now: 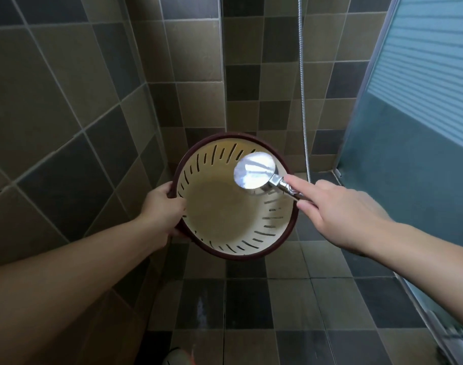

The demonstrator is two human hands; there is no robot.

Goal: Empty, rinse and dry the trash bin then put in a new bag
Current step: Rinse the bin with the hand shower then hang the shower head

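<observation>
The trash bin (225,219) is round, cream inside with slotted walls and a dark red rim. It is lifted off the floor in the middle of the view, with nothing inside. My left hand (163,206) grips its left rim. My right hand (338,212) holds the handle of a chrome shower head (254,171), index finger stretched along it. The shower head hovers over the bin's upper right edge, its face turned down into the bin.
A metal shower hose (304,101) hangs down the back wall. Brown and dark tiled walls close in on the left and behind. A frosted glass door (409,127) stands on the right with its metal track (435,325) below. The tiled floor looks wet.
</observation>
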